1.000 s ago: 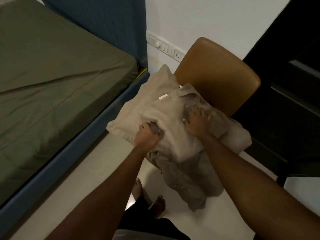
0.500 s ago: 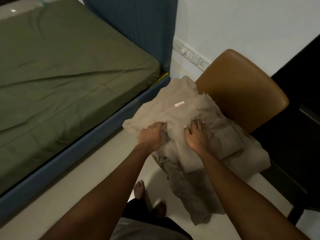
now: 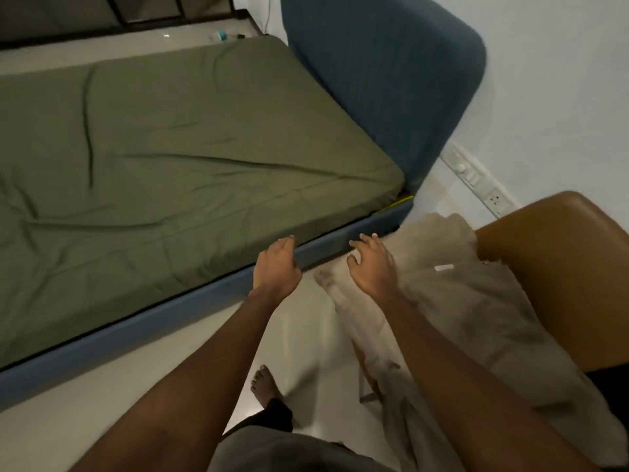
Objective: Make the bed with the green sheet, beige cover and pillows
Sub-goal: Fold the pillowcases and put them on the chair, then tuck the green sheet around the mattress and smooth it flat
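The green sheet (image 3: 170, 172) is already spread over the bed (image 3: 136, 321) and pulled down over the near corner, though some wrinkles are left in it. The beige cover (image 3: 469, 301) is not on the bed yet. It lies in a heap on the brown chair (image 3: 561, 253) just beside the bed, and part of it hangs down off the seat. No pillow is on the bed, and it cannot be told whether one hides in that heap.

Both hands are free and hold nothing. The left hand (image 3: 277, 264) hangs over the blue edge of the bed with its fingers relaxed and a little bent. The right hand (image 3: 372, 267) is above the near edge of the cover with its fingers spread, and it is not clear if it touches the cloth.

So the sheet step looks done, and the cover and pillows are left. At the end of the bed stands a blue headboard (image 3: 384, 80), and a bare foot (image 3: 263, 386) is on the floor (image 3: 102, 403).
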